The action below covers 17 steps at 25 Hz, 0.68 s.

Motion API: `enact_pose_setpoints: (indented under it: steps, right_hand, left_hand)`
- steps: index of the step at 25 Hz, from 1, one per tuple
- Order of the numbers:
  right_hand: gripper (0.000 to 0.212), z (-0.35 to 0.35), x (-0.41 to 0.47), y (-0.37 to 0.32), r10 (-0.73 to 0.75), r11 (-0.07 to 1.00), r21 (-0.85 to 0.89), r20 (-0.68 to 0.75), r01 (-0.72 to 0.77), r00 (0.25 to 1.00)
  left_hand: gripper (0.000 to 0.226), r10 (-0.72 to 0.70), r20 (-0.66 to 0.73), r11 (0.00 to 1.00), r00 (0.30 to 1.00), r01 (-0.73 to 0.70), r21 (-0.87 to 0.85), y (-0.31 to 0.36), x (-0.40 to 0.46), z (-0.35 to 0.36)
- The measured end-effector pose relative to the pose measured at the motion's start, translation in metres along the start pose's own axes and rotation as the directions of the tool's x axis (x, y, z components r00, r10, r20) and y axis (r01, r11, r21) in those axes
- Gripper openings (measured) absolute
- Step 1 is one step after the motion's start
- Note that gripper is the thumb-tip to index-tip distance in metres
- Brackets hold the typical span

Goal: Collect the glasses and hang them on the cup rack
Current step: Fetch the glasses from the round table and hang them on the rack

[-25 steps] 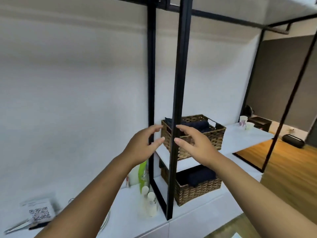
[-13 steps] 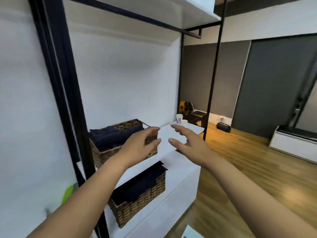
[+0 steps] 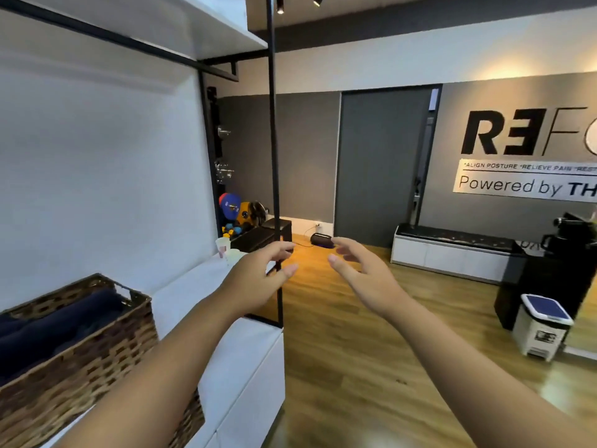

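My left hand and my right hand are raised in front of me, fingers spread and curled, holding nothing. Two pale cups stand at the far end of the white shelf, just beyond my left hand's fingers. Clear glass items hang on a black post at the wall's end. Whether that post is the cup rack I cannot tell.
A wicker basket with dark towels sits on the shelf at lower left. A thin black shelf upright rises just behind my left hand. A white bench, a pedal bin and a dark cabinet stand on the wooden floor at right.
My view has swung to the right, from the shelf and baskets toward the open room. Both hands stayed raised and empty, a bit farther apart.
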State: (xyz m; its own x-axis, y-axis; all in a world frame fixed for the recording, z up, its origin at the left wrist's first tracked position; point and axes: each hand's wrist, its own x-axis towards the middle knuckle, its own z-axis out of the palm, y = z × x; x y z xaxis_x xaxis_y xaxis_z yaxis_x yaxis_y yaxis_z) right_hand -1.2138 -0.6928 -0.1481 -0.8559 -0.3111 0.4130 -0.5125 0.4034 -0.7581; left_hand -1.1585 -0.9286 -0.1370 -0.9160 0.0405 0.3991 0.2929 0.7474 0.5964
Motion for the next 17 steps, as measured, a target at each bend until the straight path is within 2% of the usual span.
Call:
enact_pose_setpoints:
  steps: [6, 10, 13, 17]
  right_hand:
    - [0.048, -0.056, 0.029, 0.060, 0.091, 0.993, -0.062, -0.149, -0.101, 0.985]
    - [0.049, -0.107, 0.041, 0.091, 0.161, 0.977, -0.089, -0.299, -0.196, 0.940]
    - [0.050, -0.147, 0.037, 0.111, 0.216, 0.949, -0.121, -0.418, -0.290, 0.882]
    - [0.054, -0.198, 0.003, 0.137, 0.271, 0.899, -0.151, -0.546, -0.411, 0.793]
  left_hand:
    - [0.049, 0.184, 0.121, 0.982, 0.975, -0.176, -0.074, 0.012, 0.103, 0.068]
    - [0.047, 0.301, 0.191, 0.948, 0.934, -0.271, -0.166, 0.039, 0.173, 0.122]
    - [0.046, 0.421, 0.249, 0.899, 0.872, -0.365, -0.241, 0.067, 0.215, 0.174]
    - [0.044, 0.570, 0.333, 0.815, 0.751, -0.464, -0.348, 0.120, 0.244, 0.249]
